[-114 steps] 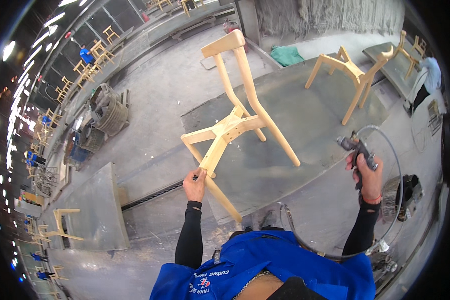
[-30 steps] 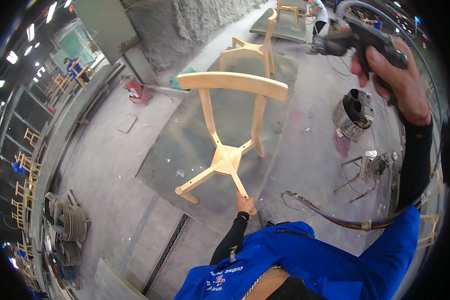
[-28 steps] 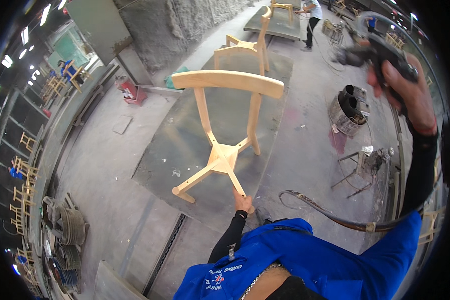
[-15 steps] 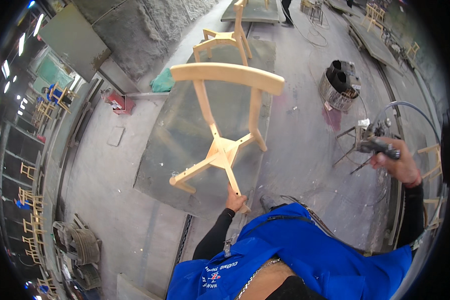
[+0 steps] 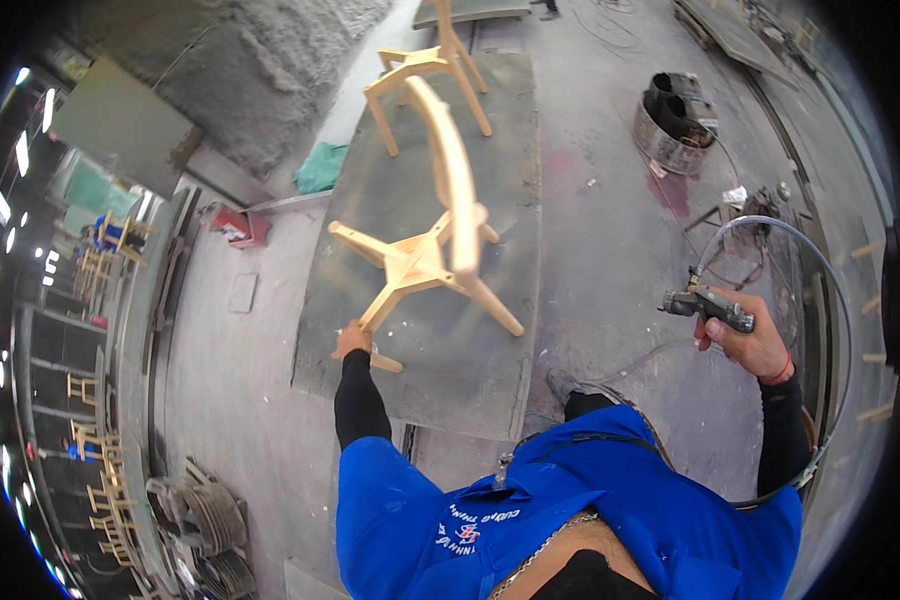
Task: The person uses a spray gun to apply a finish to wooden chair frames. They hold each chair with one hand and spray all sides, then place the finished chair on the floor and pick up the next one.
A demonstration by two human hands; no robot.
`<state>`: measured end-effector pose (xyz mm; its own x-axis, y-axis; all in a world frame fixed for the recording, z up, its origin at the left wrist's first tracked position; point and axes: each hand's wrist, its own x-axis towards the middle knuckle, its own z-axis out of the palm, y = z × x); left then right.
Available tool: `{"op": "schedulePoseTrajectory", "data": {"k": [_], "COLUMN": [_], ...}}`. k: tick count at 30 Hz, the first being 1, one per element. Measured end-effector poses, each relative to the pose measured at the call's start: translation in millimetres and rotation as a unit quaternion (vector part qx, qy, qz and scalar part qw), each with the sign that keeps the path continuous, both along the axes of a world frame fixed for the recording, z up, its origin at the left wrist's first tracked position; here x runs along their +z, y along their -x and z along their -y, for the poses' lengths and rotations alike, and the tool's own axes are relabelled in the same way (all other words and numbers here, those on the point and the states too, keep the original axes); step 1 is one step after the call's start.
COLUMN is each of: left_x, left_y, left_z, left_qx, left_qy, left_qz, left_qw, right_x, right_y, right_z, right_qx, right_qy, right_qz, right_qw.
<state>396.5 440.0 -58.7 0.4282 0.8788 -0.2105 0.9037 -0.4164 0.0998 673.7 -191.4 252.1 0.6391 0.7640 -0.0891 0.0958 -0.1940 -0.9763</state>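
A pale wooden chair frame point(image 5: 416, 262) without a seat panel stands on a grey flat platform point(image 5: 370, 190). Its curved backrest rail faces right. My left hand point(image 5: 353, 341) is closed around the near-left corner of the frame, at the top of a leg; its fingertips are partly hidden. Off to the right, my right hand point(image 5: 748, 335) grips a dark spray gun point(image 5: 708, 306), whose nozzle points left toward the chair. A clear hose point(image 5: 820, 262) arches up from the gun and loops down by my right forearm.
Behind it on the platform stands a second chair frame point(image 5: 415, 66). A round metal tub point(image 5: 670, 145) with black containers sits on the floor at right, near a small stand point(image 5: 760, 215). At left are a red box point(image 5: 242, 228) and coiled material point(image 5: 205, 515).
The chair has turned on the platform, its backrest swinging from the far side to the right. My left hand has moved left with it. The spray gun has come lower and closer, pointing left.
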Motion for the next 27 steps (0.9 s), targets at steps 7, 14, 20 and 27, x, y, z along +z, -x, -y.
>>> {"op": "schedulePoseTrajectory", "data": {"k": [7,14,20,27], "left_x": [-70.9,-228.7,-224.5,-181.1], "left_y": [21.8,153.5,244.1,252.7], "left_z": [36.4,221.2,356.5,393.2], "left_qx": [0.193,-0.156,-0.043,0.469], "left_qy": [-0.228,0.150,0.432,0.437], "left_qz": [0.114,-0.172,-0.079,0.211], "left_qw": [0.948,0.961,0.898,0.738], "right_x": [18.9,-28.8,-174.5,-253.8], "right_y": [5.1,-0.8,-40.1,-74.3], "right_z": [-1.8,-33.2,-84.3,-84.4], "right_qx": [-0.112,-0.044,0.014,0.089], "right_qy": [-0.061,-0.100,0.081,0.186], "right_qz": [0.063,-0.063,-0.084,-0.015], "right_qw": [0.990,0.992,0.993,0.978]}}
